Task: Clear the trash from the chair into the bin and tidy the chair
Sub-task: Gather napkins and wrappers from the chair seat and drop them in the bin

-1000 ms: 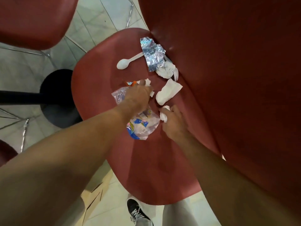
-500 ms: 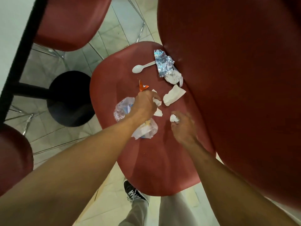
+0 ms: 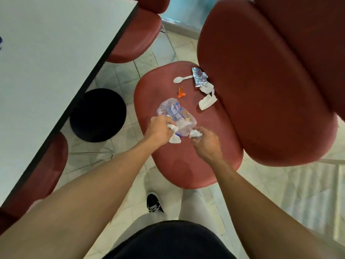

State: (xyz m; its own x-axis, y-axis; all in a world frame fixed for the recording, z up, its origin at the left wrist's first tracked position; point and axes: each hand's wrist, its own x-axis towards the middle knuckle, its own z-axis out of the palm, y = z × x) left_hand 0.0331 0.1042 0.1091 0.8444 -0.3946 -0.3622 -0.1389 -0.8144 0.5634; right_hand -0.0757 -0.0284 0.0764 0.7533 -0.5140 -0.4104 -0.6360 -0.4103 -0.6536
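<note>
Trash is lying on the red chair seat (image 3: 179, 165) at frame centre. Left hand (image 3: 158, 130) is gripping a clear wrapper (image 3: 176, 116) plus tissue; right hand (image 3: 205, 142) is clutching one crumpled tissue (image 3: 195, 134). Advisable: bunch everything tightly before lifting. Remaining farther up: one orange scrap (image 3: 180, 92), two napkins, one spoon (image 3: 182, 79), one foil piece (image 3: 199, 76).

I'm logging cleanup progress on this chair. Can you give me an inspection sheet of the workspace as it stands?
Surface: red chair seat, still littered.
Job's things: plastic wrapper and tissue bits held by left hand; crumpled tissue held by right hand. The black round object on the floor may be the bin.
Clutter: plastic spoon, foil wrapper, orange scrap, white napkins.
Grippers: both hands gripping trash.
Cables: nothing seen.
Surroundings: white table, tiled floor.
</note>
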